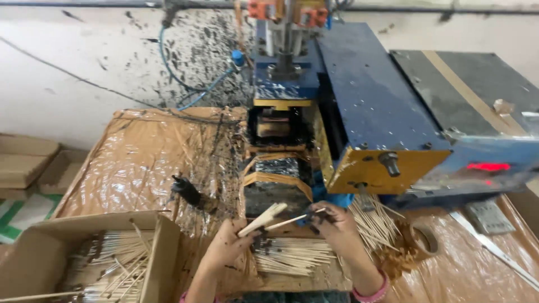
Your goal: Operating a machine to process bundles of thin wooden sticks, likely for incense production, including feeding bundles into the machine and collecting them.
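both forearms run off the bottom edge, and the box (84, 255) is cut at the left corner. machine (387, 112) top is cropped and blurred. sticks (289, 255) partly hidden under the hands; count too small to tell.

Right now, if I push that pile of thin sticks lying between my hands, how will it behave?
The sticks look thin and bare, so probably light and apt to roll and scatter; loose ones already fan out beside the right hand. They lie on a crinkled plastic sheet, so they may snag rather than slide. Being so slender, single sticks could likely snap.
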